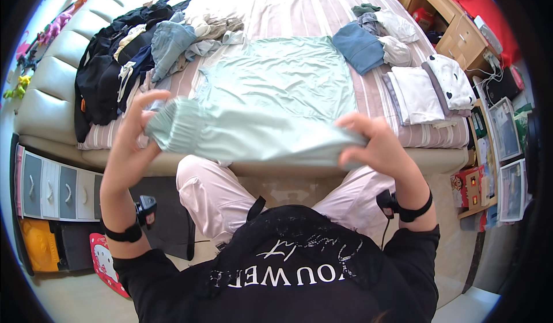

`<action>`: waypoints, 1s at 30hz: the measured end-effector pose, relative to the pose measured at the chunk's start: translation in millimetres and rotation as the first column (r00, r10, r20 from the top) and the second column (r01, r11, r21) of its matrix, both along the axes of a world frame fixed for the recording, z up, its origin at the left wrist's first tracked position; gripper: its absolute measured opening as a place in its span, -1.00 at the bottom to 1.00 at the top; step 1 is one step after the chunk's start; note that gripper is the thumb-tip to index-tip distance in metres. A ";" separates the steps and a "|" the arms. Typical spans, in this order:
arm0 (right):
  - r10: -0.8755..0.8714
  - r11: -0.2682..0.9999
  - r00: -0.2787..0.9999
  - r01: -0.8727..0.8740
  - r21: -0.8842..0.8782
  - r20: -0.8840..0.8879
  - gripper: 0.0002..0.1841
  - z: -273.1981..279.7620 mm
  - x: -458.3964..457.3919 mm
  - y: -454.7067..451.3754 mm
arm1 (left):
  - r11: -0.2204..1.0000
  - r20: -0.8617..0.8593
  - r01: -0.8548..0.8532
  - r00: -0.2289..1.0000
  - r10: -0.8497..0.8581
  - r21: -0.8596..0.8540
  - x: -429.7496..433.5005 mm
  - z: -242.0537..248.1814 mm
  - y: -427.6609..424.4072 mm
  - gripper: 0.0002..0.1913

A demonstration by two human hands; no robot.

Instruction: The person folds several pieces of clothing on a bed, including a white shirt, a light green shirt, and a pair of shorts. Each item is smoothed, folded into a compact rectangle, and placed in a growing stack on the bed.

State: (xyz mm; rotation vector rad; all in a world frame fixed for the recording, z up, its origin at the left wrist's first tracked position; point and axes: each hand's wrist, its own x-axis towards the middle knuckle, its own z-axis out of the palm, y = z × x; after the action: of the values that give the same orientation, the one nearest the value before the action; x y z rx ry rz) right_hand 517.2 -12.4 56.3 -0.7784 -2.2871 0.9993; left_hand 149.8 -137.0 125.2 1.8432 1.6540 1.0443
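A pale mint-green garment with a gathered elastic waistband (pixel 242 133) is stretched sideways above my lap, at the near edge of the bed. My left hand (pixel 136 137) holds it by the waistband end, index finger raised and the other fingers partly hidden behind the cloth. At the opposite, narrower end, my right hand (pixel 371 144) grips the fabric between thumb and fingers; it is slightly blurred. Just beyond, a mint-green top (pixel 281 72) lies spread and wrinkled on the striped bedsheet (pixel 281 10), its near part covered by the held garment.
Left on the bed is a loose heap of dark clothes (pixel 106 72) and denim (pixel 170 42). To the right lie folded blue cloth (pixel 358 46), a folded white stack (pixel 417 94) and a heart-print garment (pixel 451 81). A drawer unit (pixel 58 189) stands left, wooden shelves (pixel 486 150) right.
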 end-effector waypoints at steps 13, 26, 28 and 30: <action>0.397 0.886 0.879 -0.292 -0.361 0.264 -0.77 -7.4 -19.7 35.0 | 0.921 0.392 0.185 0.919 -0.039 -0.342 -23.7 -20.8 27.5 -0.60; -0.327 0.700 0.930 0.359 0.618 -0.171 -0.74 -2.1 -62.3 155.4 | 0.916 -0.053 0.070 0.997 -0.053 0.394 -83.1 -52.5 197.3 -0.70; -0.332 0.683 0.937 0.320 0.656 -0.111 -0.73 -37.0 -74.2 160.1 | 0.923 -0.078 0.035 0.997 -0.005 0.382 -96.8 -92.0 208.8 -0.70; -0.302 0.742 0.952 0.264 0.617 -0.044 -0.74 -80.6 -88.5 160.3 | 0.966 -0.001 0.008 1.000 -0.008 0.257 -111.2 -141.3 215.2 -0.69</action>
State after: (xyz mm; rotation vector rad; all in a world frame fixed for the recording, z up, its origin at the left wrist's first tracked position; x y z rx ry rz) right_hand 428.7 147.9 -24.3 -0.8268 -2.2395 0.0540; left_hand 38.6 78.2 -16.1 2.0085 1.5696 1.3079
